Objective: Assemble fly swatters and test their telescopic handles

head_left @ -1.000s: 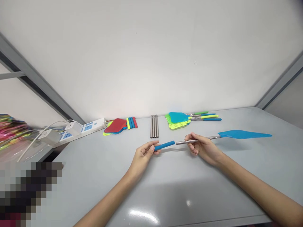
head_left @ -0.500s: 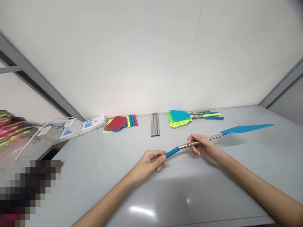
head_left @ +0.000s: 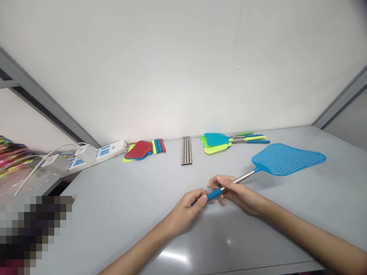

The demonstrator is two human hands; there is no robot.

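A blue fly swatter (head_left: 286,160) is held above the table, its perforated head to the right with the broad face showing. My left hand (head_left: 190,208) is closed round its blue handle. Just up from there, my right hand (head_left: 236,191) has its fingers around the metal rod where it meets the handle. Farther back lie several metal tubes (head_left: 187,151) side by side. To their left are a red swatter head (head_left: 139,150) on top of others and several short coloured handles (head_left: 158,146). On the right rests a pile of swatters with rods and handles (head_left: 217,141).
A white power strip (head_left: 110,151) with plugged-in adapters (head_left: 85,152) and cables sits at the left edge of the table (head_left: 114,206). Colourful packaged items (head_left: 14,160) are at the far left. A white wall (head_left: 177,76) stands behind.
The swatter's head has turned from edge-on to broad side and moved a little left. My right hand has slid down the rod towards the handle and my left hand.
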